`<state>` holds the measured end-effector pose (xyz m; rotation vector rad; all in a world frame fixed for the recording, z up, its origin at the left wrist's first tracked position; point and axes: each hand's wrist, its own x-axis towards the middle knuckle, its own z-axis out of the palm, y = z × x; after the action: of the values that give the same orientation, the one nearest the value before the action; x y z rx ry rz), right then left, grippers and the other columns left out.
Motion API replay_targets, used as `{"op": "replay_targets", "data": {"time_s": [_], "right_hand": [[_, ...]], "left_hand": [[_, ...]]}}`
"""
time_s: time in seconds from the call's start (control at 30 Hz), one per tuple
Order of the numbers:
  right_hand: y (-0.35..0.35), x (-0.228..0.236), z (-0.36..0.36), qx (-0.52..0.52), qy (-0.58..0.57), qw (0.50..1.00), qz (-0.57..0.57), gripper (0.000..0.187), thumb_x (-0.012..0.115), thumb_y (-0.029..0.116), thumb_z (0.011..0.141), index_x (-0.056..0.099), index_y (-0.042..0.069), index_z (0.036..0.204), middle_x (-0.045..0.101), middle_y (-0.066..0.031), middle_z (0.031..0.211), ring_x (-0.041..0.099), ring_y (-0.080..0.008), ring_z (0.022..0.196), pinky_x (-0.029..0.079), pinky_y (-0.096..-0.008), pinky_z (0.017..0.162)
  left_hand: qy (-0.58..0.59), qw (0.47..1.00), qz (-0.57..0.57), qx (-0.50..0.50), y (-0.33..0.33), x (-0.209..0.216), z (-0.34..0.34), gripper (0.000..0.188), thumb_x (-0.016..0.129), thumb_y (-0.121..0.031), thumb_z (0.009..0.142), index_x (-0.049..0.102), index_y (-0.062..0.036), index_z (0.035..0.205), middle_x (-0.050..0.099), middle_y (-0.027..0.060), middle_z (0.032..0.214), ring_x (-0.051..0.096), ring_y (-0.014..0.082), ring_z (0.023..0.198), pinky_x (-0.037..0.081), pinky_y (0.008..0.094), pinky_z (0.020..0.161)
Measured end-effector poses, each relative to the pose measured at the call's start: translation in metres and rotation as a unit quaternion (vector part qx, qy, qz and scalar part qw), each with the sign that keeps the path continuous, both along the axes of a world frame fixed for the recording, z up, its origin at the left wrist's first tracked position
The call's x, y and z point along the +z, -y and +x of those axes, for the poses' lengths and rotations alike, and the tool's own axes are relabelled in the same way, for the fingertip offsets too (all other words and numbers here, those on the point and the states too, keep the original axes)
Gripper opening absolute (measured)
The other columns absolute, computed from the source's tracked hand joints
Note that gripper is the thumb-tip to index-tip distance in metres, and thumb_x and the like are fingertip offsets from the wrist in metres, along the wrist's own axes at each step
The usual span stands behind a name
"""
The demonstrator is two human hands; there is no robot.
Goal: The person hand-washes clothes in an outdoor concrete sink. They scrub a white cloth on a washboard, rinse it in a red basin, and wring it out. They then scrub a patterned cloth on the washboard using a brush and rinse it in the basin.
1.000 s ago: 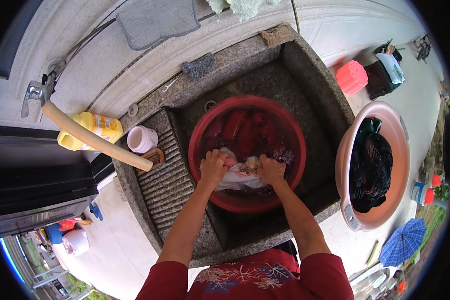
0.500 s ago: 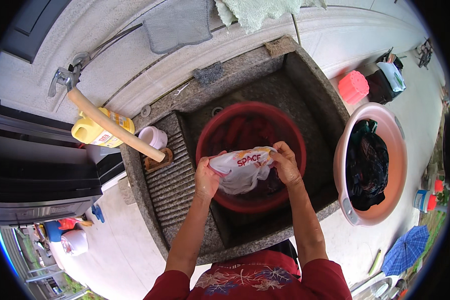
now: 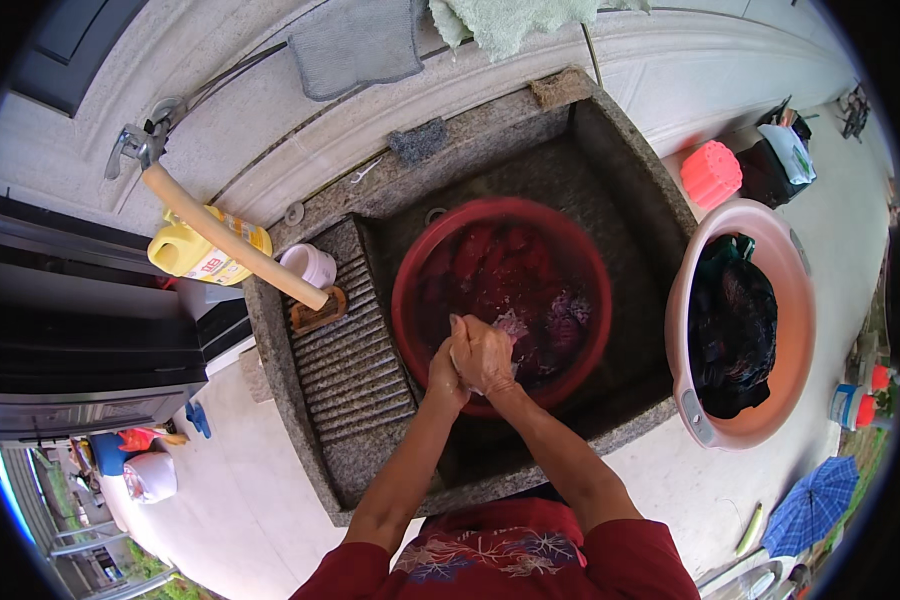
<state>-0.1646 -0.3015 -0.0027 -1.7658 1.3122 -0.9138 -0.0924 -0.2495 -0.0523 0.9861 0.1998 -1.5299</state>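
Observation:
My left hand (image 3: 445,374) and my right hand (image 3: 484,356) are pressed together over the near left part of a red basin (image 3: 604,290). Between the palms they squeeze a white garment, almost wholly hidden; only a sliver of white shows by the fingers. Dark water fills the basin, with red cloth (image 3: 475,250) under the surface. A lilac patterned cloth (image 3: 568,310) lies at the right of the water. Just beyond my right fingers shows a small pink patterned bit of cloth (image 3: 511,325).
The basin stands in a stone sink (image 3: 642,160) with a ribbed washboard (image 3: 355,370) at left. A scrubbing brush (image 3: 319,312), white cup (image 3: 310,266), yellow jug (image 3: 192,248) and tap hose (image 3: 220,238) are nearby. At right, a pink tub (image 3: 790,350) holds dark clothes (image 3: 735,330).
The white garment was stretched between my two hands above the basin. Now my hands have come together, lower and nearer the basin's left side, with the garment bunched up between them.

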Motion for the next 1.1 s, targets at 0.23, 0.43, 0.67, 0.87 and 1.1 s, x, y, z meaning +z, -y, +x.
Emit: {"op": "replay_targets", "data": {"time_s": [0.23, 0.43, 0.67, 0.87, 1.1], "right_hand": [[0.068, 0.023, -0.057, -0.025, 0.021, 0.994, -0.104, 0.021, 0.057, 0.015, 0.089, 0.053, 0.005, 0.072, 0.056, -0.0137, 0.060, 0.057, -0.0321, 0.052, 0.043, -0.0404, 0.047], [0.072, -0.013, -0.117, -0.036, -0.102, 0.991, -0.084, 0.013, 0.061, 0.010, 0.078, 0.059, 0.007, 0.090, 0.059, -0.0090, 0.081, 0.060, -0.0271, 0.074, 0.047, -0.0395, 0.064], [0.057, -0.083, -0.079, 0.114, -0.174, 0.977, -0.041, 0.031, 0.068, 0.017, 0.070, 0.060, 0.014, 0.099, 0.054, -0.0087, 0.097, 0.054, -0.0295, 0.096, 0.044, -0.0424, 0.079], [0.058, -0.153, -0.087, 0.139, -0.076, 0.987, 0.022, 0.036, 0.067, 0.017, 0.072, 0.057, 0.010, 0.106, 0.052, -0.0186, 0.105, 0.050, -0.0372, 0.101, 0.042, -0.0449, 0.088], [0.072, -0.129, -0.107, 0.208, -0.111, 0.963, 0.131, 0.037, 0.067, 0.016, 0.070, 0.058, 0.005, 0.105, 0.055, -0.0218, 0.106, 0.052, -0.0400, 0.100, 0.045, -0.0450, 0.086]], "left_hand": [[0.144, 0.973, -0.183, 0.001, 0.026, 0.107, 0.034, 0.035, 0.049, -0.028, 0.091, 0.035, -0.0129, 0.063, 0.035, 0.0001, 0.060, 0.038, 0.0113, 0.061, 0.037, 0.0289, 0.059], [0.553, 0.805, -0.147, -0.158, 0.027, 0.066, 0.053, 0.028, 0.075, -0.003, 0.075, 0.049, -0.0059, 0.087, 0.050, -0.0006, 0.084, 0.047, 0.0060, 0.083, 0.042, 0.0223, 0.075], [0.695, 0.675, -0.018, -0.247, 0.009, -0.063, 0.024, 0.043, 0.070, -0.004, 0.067, 0.052, -0.0047, 0.105, 0.051, 0.0140, 0.107, 0.056, 0.0307, 0.094, 0.047, 0.0383, 0.079], [0.731, 0.607, 0.033, -0.309, 0.011, -0.088, 0.020, 0.037, 0.064, -0.012, 0.073, 0.052, -0.0055, 0.107, 0.054, 0.0181, 0.108, 0.054, 0.0380, 0.102, 0.046, 0.0450, 0.084], [0.707, 0.625, 0.069, -0.323, 0.019, -0.029, 0.036, 0.015, 0.063, -0.010, 0.080, 0.057, -0.0024, 0.091, 0.061, 0.0148, 0.090, 0.061, 0.0288, 0.082, 0.049, 0.0377, 0.069]]}}
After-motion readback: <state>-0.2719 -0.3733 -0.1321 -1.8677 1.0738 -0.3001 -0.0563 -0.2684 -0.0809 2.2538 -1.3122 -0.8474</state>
